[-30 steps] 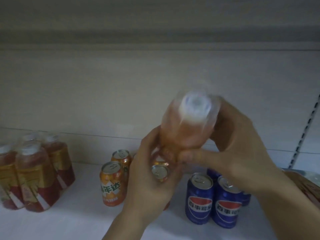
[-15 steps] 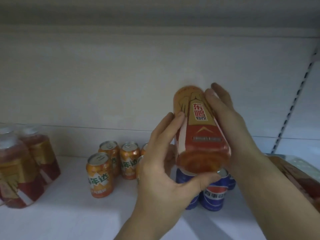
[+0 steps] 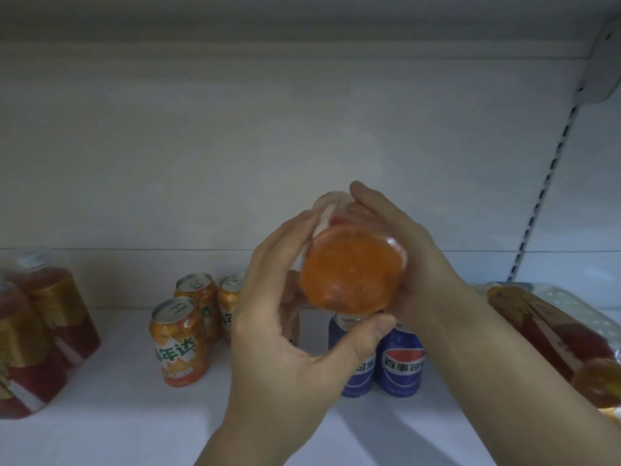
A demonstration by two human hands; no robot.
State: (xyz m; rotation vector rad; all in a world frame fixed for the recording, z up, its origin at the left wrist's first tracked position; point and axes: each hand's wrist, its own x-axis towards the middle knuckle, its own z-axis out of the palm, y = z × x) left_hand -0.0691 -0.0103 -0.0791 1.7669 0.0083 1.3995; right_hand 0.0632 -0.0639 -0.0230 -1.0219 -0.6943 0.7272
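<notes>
A plastic drink bottle [image 3: 353, 269] full of orange liquid is held in mid-air over the shelf, tipped so its round base faces me and its neck points away. My left hand [image 3: 285, 324] grips it from the left, thumb under the base and fingers up the side. My right hand [image 3: 403, 250] wraps the right side, fingers reaching over the top. The bottle's cap is hidden behind the body.
On the white shelf [image 3: 117, 415] stand orange soda cans [image 3: 179, 341], blue cola cans [image 3: 401, 361] under the hands, and wrapped bottles of the same drink [image 3: 33, 334] at far left. A shrink-wrapped pack [image 3: 554, 338] lies at right. Another shelf board [image 3: 302, 25] runs overhead.
The bottle has been turned over from cap toward me to base toward me, and has tipped further since half a second ago. Both hands stayed on it.
</notes>
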